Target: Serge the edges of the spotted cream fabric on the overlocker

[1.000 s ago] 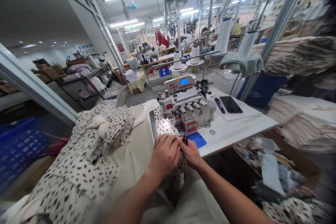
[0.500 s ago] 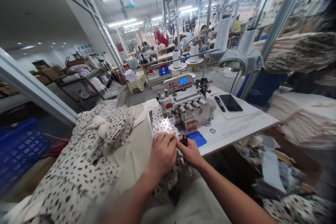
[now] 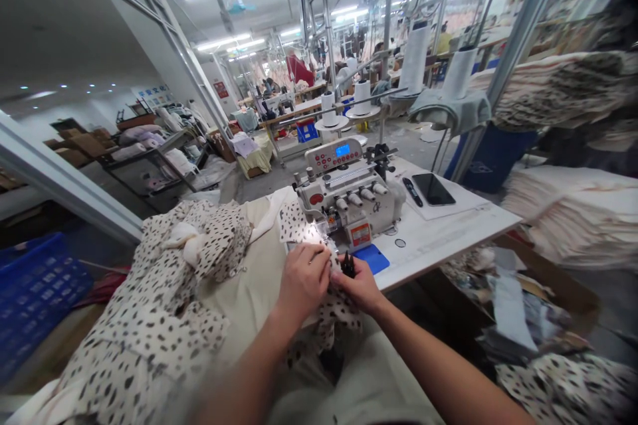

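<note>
A white sewing machine (image 3: 349, 192) with a lit blue display stands on the table. Spotted fabric (image 3: 294, 222) lies at its needle area under a bright lamp and hangs down toward my lap. My left hand (image 3: 305, 279) presses on this fabric with bent fingers, just in front of the machine. Close on its right, my right hand (image 3: 359, 284) pinches the fabric's edge between thumb and finger. Small black snips (image 3: 347, 265) are also held in my right hand, their tips pointing up.
A heap of spotted fabric (image 3: 164, 305) covers the left side. A phone (image 3: 433, 189) and a black cutter (image 3: 413, 192) lie right of the machine. Thread cones (image 3: 416, 60) stand behind. A blue basket (image 3: 40, 299) is far left, and stacked cloth (image 3: 578, 212) far right.
The view has shifted slightly. The spotted fabric at the machine has moved and now spreads farther left beyond my left hand. Both hands remain close together on it.
</note>
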The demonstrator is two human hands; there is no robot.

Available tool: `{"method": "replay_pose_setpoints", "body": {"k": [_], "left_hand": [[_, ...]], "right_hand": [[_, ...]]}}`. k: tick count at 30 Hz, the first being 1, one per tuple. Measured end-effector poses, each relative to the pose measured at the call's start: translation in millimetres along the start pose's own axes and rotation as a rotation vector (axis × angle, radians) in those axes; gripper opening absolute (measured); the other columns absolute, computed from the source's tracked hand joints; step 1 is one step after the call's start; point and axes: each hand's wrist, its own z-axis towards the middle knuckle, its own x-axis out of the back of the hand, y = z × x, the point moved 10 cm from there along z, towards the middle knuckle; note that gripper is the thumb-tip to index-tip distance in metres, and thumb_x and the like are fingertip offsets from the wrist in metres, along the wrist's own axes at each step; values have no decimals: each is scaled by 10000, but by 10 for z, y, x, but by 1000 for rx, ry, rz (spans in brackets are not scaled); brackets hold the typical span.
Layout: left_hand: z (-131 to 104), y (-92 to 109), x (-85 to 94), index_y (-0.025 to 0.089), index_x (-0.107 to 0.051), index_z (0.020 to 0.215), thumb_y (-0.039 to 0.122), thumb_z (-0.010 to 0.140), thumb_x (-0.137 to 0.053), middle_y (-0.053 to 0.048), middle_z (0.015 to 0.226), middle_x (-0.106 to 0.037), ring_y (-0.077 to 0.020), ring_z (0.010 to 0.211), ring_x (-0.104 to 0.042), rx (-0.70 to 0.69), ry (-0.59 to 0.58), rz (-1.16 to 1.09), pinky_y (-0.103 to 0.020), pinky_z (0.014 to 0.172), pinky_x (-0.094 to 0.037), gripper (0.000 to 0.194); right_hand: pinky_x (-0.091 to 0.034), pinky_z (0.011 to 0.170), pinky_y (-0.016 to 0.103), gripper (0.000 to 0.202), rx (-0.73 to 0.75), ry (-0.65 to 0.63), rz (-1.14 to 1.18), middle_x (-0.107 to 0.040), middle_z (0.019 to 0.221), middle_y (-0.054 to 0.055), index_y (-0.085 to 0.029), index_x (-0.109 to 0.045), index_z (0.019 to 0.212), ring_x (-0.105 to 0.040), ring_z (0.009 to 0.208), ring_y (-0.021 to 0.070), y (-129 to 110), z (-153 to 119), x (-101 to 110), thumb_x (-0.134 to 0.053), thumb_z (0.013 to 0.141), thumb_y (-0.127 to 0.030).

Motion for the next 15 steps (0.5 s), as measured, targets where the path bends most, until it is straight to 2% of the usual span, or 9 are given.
{"method": "replay_pose_setpoints", "body": {"k": [6, 10, 15], "left_hand": [[-27, -68, 58, 195, -679, 1028, 184, 906, -585, -94, 1139, -662, -243, 1129, -580, -9, 50, -50, -446, 987, -488, 154], [-51, 1, 53, 202, -688, 1013, 167, 903, -589, -80, 1075, -679, -220, 1047, -602, -95, 17, -60, -417, 946, -508, 153], [-27, -25, 14, 206, -673, 1104, 183, 914, -577, -93, 1138, -664, -234, 1090, -588, -81, -17, -23, -430, 962, -501, 214]], "right_hand": [[-497, 747, 307, 300, 25, -12, -103, -705, 823, 36, -161, -711, 880, -604, 745, 189, -119, 15, -39, -759, 760, -431], [-502, 764, 315, 310, 10, -6, -70, -714, 853, 47, -158, -723, 906, -615, 767, 196, -72, 28, -34, -741, 786, -443], [-493, 715, 298, 320, -18, -13, -40, -688, 797, 28, -157, -712, 875, -581, 710, 173, 18, 23, -23, -758, 768, -455]]}}
